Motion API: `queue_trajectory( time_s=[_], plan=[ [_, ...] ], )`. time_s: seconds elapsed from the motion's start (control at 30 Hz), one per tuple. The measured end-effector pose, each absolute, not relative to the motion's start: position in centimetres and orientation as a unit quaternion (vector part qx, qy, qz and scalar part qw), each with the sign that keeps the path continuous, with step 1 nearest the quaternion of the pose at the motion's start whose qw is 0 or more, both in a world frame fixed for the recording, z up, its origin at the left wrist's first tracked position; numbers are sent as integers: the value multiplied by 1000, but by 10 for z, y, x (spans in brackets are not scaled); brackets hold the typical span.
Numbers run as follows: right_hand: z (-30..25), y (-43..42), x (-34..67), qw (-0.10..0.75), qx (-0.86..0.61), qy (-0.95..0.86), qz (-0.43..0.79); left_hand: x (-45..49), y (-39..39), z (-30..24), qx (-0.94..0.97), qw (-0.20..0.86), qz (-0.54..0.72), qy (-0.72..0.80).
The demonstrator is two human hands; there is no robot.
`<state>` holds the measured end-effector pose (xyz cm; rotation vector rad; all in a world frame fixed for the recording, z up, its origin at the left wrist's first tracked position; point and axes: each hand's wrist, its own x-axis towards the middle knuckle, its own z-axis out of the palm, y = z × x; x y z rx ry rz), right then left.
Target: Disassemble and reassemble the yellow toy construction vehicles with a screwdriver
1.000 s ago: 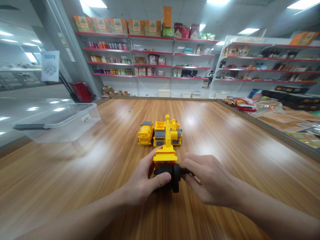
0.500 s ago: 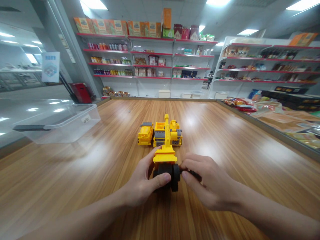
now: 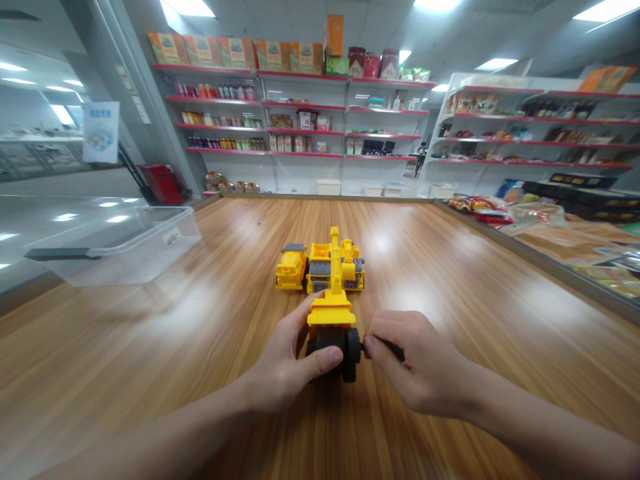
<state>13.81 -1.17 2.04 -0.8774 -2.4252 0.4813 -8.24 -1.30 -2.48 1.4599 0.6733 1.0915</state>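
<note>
At the near middle of the wood-grain bench (image 3: 150, 360) sits a yellow toy construction vehicle (image 3: 330, 312), its long boom pointing away from the person and its black-wheeled end nearest. The left hand (image 3: 293, 367) is clamped on it, the thumb pressed across the black underside and the fingers wrapped round the far flank. On the opposite side a thick black wheel (image 3: 351, 355) stands out from the body. Just beside that wheel, the right hand (image 3: 410, 360) pinches a slim black tool (image 3: 395, 349) between thumb and bent fingers, its thin end aimed at the wheel; whether the tip touches is too small to tell.

Just beyond, three more yellow-and-grey toys are lined up: a toy truck (image 3: 291, 268) on the left, a toy dump truck (image 3: 319, 267) with an open bed in the middle, and a toy digger (image 3: 356, 261) on the right, partly hidden by the boom. A clear plastic tub (image 3: 140, 260) with a dark handle stands at the bench's left edge. Snack packets (image 3: 483, 205) lie past the right edge. Across the back, shelves (image 3: 305, 155) with red edging carry bottles (image 3: 220, 120) and orange boxes (image 3: 235, 52).
</note>
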Motion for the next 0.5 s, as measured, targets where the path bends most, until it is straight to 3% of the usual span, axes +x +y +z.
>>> queue_trajectory(
  time_s=[0.5],
  plan=[
    [21,-13,138,250,-353,-880,196,-82,-14,-25,635,544,465,292]
  ],
)
